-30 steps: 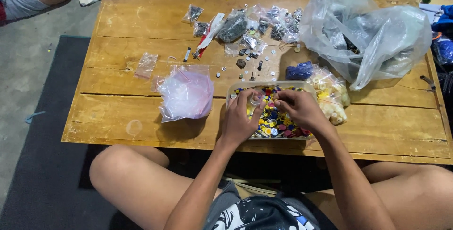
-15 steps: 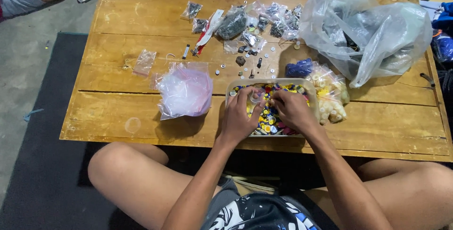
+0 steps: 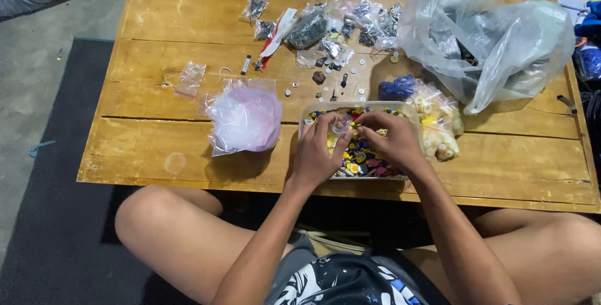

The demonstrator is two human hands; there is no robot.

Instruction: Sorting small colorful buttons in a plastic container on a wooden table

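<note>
Hands (image 3: 357, 142) together over clear plastic tray of coloured buttons (image 3: 410, 112), fingertips pinching a small clear piece; pink-tinted bag (image 3: 244, 117) left on wooden counter (image 3: 156, 148).

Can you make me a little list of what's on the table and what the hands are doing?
Table: low wooden table
Left hand: left hand over the tray, fingertips pinching a small clear piece
Right hand: right hand over the tray, fingertips meeting the left hand's
Tray: clear plastic tray full of small colourful buttons
Left of tray: pinkish plastic bag
Right of tray: bag of yellow and white pieces, small blue bag
Far right: big crumpled clear bag
Back middle: many little packets and loose bits
</note>
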